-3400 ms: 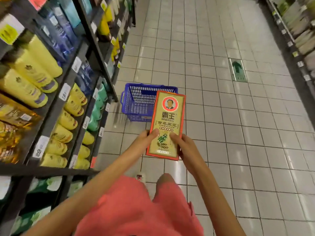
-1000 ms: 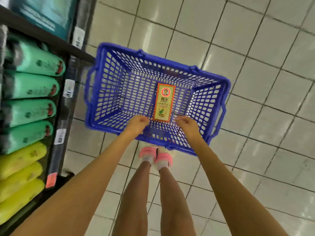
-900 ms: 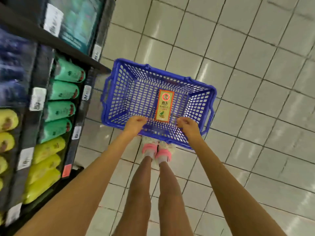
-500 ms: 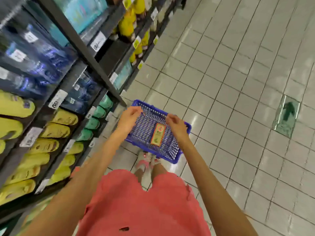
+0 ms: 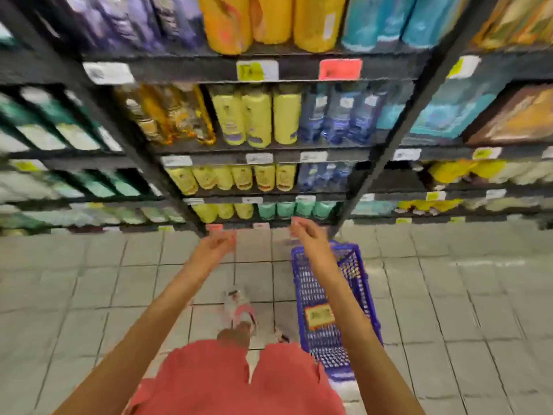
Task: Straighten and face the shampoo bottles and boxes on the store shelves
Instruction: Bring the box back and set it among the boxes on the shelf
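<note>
Left hand (image 5: 220, 242) and right hand (image 5: 305, 232) are both loose and empty, up near the shelves (image 5: 299, 70). Box (image 5: 318, 316) lies in the basket (image 5: 299, 280).

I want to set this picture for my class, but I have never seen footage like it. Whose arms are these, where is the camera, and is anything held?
There is no machine here. A person wears a wide-angle camera on the head, so this single view looks down past their own arms. The left hand and right hand reach toward the shelves and hold nothing. The shelves carry rows of bottles. A blue basket stands on the floor with one box in it. The picture is too blurred to read the labels.
</note>
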